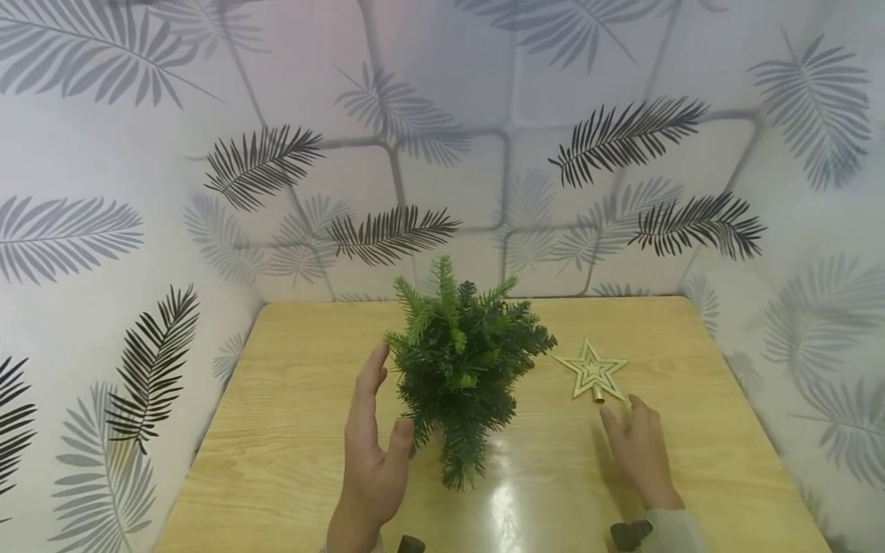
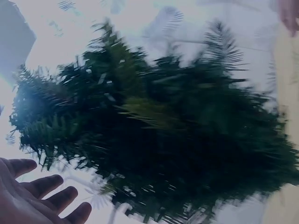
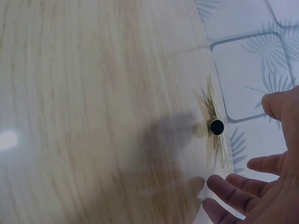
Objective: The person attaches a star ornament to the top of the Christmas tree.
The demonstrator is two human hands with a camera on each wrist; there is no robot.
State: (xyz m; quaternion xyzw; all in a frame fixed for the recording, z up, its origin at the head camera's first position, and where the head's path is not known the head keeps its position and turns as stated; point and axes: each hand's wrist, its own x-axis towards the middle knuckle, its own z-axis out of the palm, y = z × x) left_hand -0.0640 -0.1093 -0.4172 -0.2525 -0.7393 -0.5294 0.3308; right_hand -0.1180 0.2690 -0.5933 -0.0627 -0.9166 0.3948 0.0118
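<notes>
A small artificial Christmas tree (image 1: 463, 369) with green branches stands in the middle of the table. To its left, my left hand (image 1: 373, 453) has its fingers extended beside the branches; in the head view the thumb tip meets the foliage, though whether it touches I cannot tell. The left wrist view shows the tree (image 2: 163, 126) blurred, with the hand (image 2: 37, 196) at lower left. A gold star tree topper (image 1: 591, 370) with a hollow socket lies right of the tree. Close to it is my right hand (image 1: 639, 445), fingers loosely spread; the right wrist view shows a gap to the star (image 3: 215, 123).
The light wooden table (image 1: 290, 384) reaches back to a pale wall covering (image 1: 456, 184) printed with grey and black leaves, which also rises on both sides. Dark straps or devices (image 1: 631, 534) sit at the wrists.
</notes>
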